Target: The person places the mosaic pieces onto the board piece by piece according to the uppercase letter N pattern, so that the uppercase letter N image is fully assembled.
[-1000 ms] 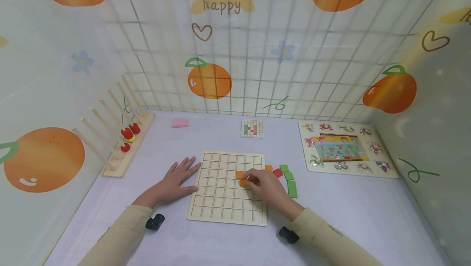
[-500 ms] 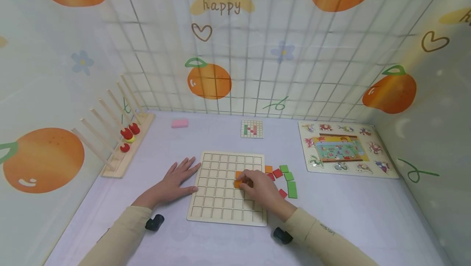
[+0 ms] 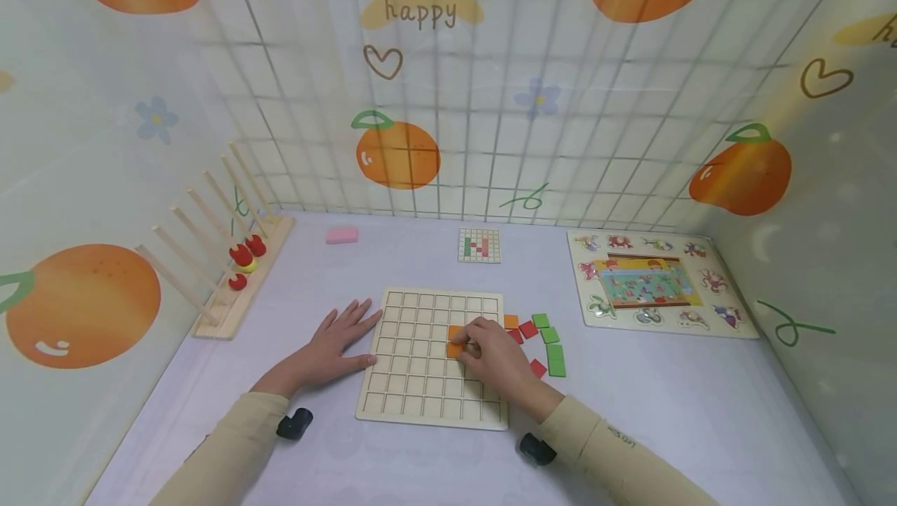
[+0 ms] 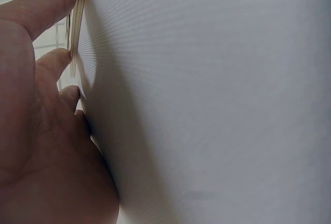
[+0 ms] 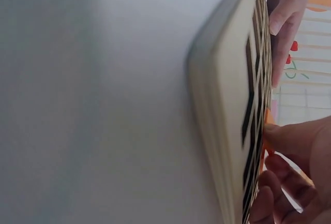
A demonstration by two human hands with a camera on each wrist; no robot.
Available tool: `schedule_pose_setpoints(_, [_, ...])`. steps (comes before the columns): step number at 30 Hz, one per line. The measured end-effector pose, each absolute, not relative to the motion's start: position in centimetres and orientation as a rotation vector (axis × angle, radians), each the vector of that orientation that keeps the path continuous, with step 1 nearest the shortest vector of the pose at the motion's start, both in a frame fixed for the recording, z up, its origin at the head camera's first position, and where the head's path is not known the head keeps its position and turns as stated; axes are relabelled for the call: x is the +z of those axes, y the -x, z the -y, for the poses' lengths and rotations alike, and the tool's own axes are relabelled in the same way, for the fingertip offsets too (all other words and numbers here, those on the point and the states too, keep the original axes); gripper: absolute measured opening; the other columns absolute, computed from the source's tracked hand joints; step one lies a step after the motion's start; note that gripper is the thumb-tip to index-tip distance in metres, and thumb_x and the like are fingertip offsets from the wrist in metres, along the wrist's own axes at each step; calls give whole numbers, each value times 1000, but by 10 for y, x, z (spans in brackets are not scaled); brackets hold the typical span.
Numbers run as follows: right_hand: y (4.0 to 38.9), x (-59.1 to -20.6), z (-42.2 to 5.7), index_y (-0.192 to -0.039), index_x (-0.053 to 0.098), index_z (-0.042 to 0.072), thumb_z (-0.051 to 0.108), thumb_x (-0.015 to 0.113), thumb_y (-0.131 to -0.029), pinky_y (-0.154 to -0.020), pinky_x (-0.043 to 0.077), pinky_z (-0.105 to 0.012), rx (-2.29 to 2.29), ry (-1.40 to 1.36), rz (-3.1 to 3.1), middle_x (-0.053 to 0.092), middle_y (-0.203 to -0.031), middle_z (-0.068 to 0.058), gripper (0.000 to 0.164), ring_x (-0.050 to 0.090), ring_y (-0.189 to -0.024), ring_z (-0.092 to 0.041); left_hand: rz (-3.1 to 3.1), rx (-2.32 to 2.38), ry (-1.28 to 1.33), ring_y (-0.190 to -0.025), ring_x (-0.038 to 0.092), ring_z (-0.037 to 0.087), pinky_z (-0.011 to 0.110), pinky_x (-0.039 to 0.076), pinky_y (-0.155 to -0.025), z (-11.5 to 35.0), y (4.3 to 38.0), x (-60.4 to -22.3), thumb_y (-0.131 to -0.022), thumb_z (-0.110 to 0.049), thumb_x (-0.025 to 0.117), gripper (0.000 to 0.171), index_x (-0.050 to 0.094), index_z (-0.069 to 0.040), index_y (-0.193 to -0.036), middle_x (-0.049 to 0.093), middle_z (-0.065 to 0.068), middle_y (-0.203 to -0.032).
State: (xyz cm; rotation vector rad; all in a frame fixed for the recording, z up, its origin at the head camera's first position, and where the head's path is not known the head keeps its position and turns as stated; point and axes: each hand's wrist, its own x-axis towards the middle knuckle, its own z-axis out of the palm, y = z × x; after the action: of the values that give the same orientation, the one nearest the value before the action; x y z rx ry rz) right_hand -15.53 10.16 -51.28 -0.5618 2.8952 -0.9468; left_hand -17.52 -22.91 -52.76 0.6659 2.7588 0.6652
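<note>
Across the right half of the wooden grid board (image 3: 409, 370), the right hand (image 3: 503, 354) is reaching in, its thumb and forefinger pinching an orange tile (image 3: 453, 350). A second orange tile (image 3: 455, 331) is lying on the grid just beyond it, partly hidden by the fingers. From above, the head camera is leaving unclear whether the pinched tile is sitting flat in its cell; the right wrist camera is catching orange at the thumb tip from low down, and I cannot tell from that either. This low view is revealing the board's thick, layered edge, which from above is showing only as a thin rim.

At the opposite side, the left hand (image 3: 332, 352) is resting with its fingers spread. Its wrist camera is bringing out the underside of that hand, with fingertips touching the board's edge.

Only the head view is laying out the loose pieces: red tiles (image 3: 529, 329) and green tiles (image 3: 556, 353) are lying to the right of the board. Farther back, a small pattern card (image 3: 480, 245) is lying near the wall, while a peg rack (image 3: 259, 271) is standing well off to the left.
</note>
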Motion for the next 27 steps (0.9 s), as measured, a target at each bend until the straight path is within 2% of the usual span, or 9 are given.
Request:
schedule_pose_setpoints(5, [154, -514, -102, -102, 78, 21, 20, 79, -91, -66, 46, -22, -929, 589, -2914, 63, -99, 11, 11, 51, -89, -11, -2758, 680, -663, -156, 5, 36, 59, -1, -124, 229, 176, -528, -95, -52, 65, 82, 31, -18, -162, 15, 11, -170])
schedule_pose_setpoints(12, [153, -515, -101, -96, 79, 22, 22, 79, -91, -72, 51, -23, -925, 623, -2939, 64, -99, 11, 5, 55, -92, -10, -2771, 656, -675, -156, 5, 36, 59, -1, -124, 230, 177, -530, -95, -54, 64, 82, 30, -19, -162, 15, 11, -170])
schedule_pose_setpoints(27, [152, -514, -102, -97, 78, 23, 21, 79, -90, -72, 50, -23, -937, 611, -2935, 64, -99, 12, 7, 54, -90, -9, -2763, 675, -676, -156, 5, 36, 59, -1, -123, 230, 176, -530, -95, -54, 64, 82, 30, -19, -162, 15, 10, -170])
